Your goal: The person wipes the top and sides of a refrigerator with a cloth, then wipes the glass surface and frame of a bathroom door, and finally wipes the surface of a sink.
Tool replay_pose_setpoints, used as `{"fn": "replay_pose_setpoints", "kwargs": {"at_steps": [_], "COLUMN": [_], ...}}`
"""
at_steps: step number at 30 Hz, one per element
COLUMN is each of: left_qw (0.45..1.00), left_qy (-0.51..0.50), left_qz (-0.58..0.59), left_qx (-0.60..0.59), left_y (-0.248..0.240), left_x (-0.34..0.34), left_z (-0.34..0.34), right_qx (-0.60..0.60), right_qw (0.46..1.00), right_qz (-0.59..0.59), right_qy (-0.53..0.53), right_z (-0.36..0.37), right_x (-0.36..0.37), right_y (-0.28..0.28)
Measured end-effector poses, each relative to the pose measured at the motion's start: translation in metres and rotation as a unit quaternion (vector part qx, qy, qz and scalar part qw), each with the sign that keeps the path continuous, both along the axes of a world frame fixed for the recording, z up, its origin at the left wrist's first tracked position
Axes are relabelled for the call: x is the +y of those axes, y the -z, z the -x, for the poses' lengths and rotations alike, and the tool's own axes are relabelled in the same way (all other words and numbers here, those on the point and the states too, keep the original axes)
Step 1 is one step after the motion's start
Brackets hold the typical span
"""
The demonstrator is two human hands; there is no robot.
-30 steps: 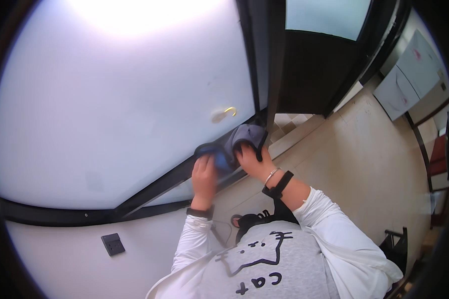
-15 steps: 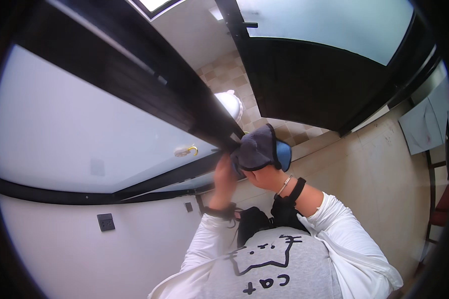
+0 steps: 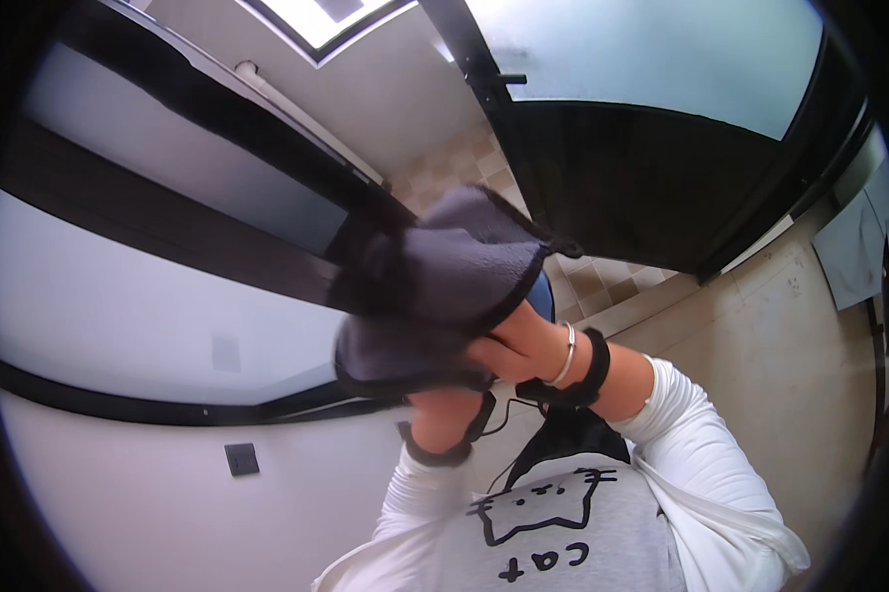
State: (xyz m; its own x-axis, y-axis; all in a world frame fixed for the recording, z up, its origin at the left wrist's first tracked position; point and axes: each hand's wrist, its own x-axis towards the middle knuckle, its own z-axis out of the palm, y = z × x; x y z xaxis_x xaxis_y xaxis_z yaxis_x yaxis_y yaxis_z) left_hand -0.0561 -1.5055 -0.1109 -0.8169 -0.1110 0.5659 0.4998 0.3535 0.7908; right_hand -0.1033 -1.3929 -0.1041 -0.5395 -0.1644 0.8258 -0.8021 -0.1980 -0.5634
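A grey cleaning cloth (image 3: 464, 271) with black edging, a small loop at one corner and a blue underside spreads out in front of the door frame. My right hand (image 3: 518, 345) is closed on its near edge, fingers partly covered by the fabric. Below the cloth's lower left part, my left hand (image 3: 449, 405) shows only near the wrist; its fingers are hidden. Behind the cloth, the dark frame (image 3: 208, 232) of a frosted glass panel runs in from the left. Whether the cloth touches this frame is unclear.
A dark door (image 3: 641, 178) with frosted glass stands open at the upper right. Between door and frame lies a tiled floor (image 3: 602, 281) with a raised threshold (image 3: 641, 304). A black wall socket (image 3: 241, 459) is at the lower left, a grey cabinet (image 3: 849, 252) far right.
The cloth, bunched at my right hand before, is now spread wide and reaches farther left. My left hand, earlier visible beside it, has gone behind the cloth. The view has shifted slightly.
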Motion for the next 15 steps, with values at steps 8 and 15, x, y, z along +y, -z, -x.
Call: {"fn": "replay_pose_setpoints", "kwargs": {"at_steps": [8, 15], "left_qw": [0.944, 0.957], "left_qy": [0.06, 0.108], "left_qz": [0.315, 0.236], "left_qx": [0.082, 0.13], "left_y": [0.067, -0.006], "left_x": [-0.017, -0.026], "left_z": [-0.011, 0.009], "right_qx": [-0.249, 0.015], "right_qw": [0.963, 0.963], "right_qz": [-0.01, -0.226], "right_qy": [0.102, 0.148], "right_z": [-0.051, 0.001], "right_x": [-0.013, 0.01], "right_y": [0.095, 0.022]}}
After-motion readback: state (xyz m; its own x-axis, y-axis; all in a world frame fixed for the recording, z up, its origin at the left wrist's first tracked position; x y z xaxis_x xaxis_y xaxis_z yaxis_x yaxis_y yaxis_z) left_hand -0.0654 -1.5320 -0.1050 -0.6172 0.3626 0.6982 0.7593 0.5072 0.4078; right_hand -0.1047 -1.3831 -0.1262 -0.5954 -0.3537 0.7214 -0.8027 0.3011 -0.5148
